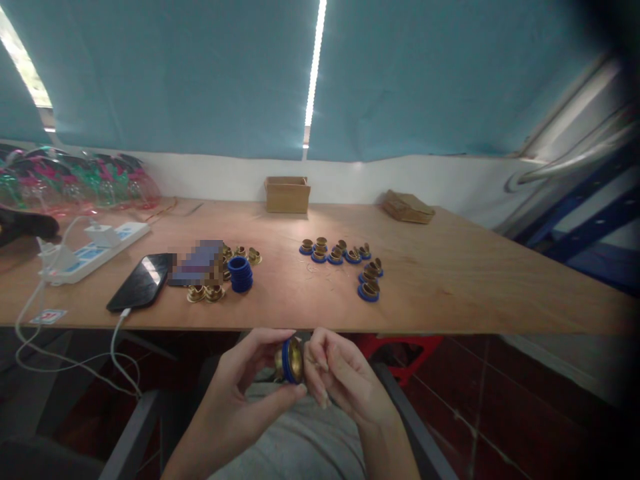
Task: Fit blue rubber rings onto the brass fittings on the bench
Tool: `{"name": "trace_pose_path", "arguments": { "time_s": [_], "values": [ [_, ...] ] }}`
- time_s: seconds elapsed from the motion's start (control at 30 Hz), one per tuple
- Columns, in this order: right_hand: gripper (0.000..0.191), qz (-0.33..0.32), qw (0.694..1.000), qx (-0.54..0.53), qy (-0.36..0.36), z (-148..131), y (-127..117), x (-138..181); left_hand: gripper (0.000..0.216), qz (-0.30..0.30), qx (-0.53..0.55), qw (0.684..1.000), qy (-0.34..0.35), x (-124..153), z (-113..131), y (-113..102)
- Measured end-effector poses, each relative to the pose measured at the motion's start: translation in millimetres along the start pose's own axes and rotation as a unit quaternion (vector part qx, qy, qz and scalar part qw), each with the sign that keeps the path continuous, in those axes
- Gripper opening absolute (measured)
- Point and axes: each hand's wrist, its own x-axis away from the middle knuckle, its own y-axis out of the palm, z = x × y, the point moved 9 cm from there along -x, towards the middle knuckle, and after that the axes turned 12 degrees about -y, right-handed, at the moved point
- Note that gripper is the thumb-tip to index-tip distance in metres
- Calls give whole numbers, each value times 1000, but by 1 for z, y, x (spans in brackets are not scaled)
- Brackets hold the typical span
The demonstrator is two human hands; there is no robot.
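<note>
The person's left hand (237,395) is up close to me, over the lap (295,443), with the thumb and fingers pressed on a small gold cup (297,362) that has a blue ring (286,362) around it. The cup is tipped on its side, in front of the table (475,280) and not on it. The right hand (346,381) is just beside it, with bent fingers and the thumb tip close to them; I cannot tell if they pinch something thin. The cup looks like thin, shiny metal, so I think it is light and hard, and maybe a bit slippery. The ring could be rubber or plastic; I cannot tell how soft it is. The outside rim seems the best place to hold, because it leaves the open middle free. The table's front edge is just past the fingertips, so knuckles could bump it. Chair arms (419,427) stand on both sides, so elbows have less room. On the table, a stack of blue rings (241,275) stands by loose gold pieces (214,293), with a phone (143,283) farther left. Gold pieces in blue rings (369,291) sit to the right, and past them a wide stretch of wood gives room to move.
</note>
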Motion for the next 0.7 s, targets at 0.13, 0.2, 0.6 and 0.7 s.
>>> {"name": "trace_pose_path", "arguments": {
  "time_s": [0.13,0.2,0.6,0.7],
  "values": [
    [40,2,1000,7,5,0,-2,0,44,2,-29,1000,3,0,2,1],
    [39,-2,1000,5,1,-1,-1,-1,44,3,-38,999,7,0,3,2],
    [45,12,993,118,0,0,-11,-2,44,6,-92,995,33,1,4,6],
    [43,22,991,130,1,0,-12,-2,44,-4,-114,993,29,1,4,9]
  ]
}}
